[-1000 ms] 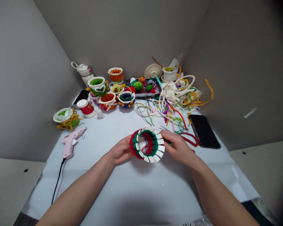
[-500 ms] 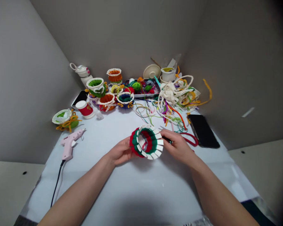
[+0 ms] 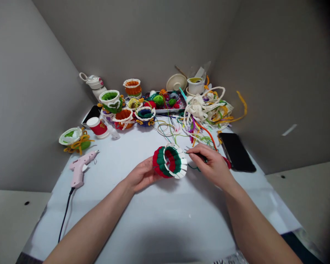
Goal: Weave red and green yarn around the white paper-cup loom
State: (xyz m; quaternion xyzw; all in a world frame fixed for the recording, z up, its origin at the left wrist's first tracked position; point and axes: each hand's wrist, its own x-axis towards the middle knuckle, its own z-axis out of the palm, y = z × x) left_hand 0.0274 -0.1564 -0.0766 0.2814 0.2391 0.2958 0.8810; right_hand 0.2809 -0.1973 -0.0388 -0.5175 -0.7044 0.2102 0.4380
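Observation:
In my left hand (image 3: pixel 145 175) is a paper cup woven round with red and green yarn (image 3: pixel 161 161). It is tilted, its open mouth facing right, and the rim is cut into white strips. The fingers grip its left side and underside, partly hidden behind it. Just right of the rim, my right hand (image 3: pixel 211 164) is closed on dark-handled tweezers (image 3: pixel 200 157), whose two thin tips point left, apart from the cup. A green strand of yarn (image 3: pixel 193 167) hangs below the tweezers. Red-handled scissors (image 3: pixel 227 161) lie mostly hidden behind my right hand.
A pink glue gun (image 3: pixel 81 167) with its cord lies at left. Several yarn-woven cups (image 3: pixel 123 117) and a red paper cup (image 3: pixel 98 127) stand at the back left. Behind are a tray of yarn balls (image 3: pixel 165 110) and tangled cords (image 3: pixel 199 110). A phone (image 3: pixel 236 152) lies at right.
My right hand has moved slightly away from the rim, so the tweezers' tips now show clear of it. The cup has turned a little, its mouth facing more to the right.

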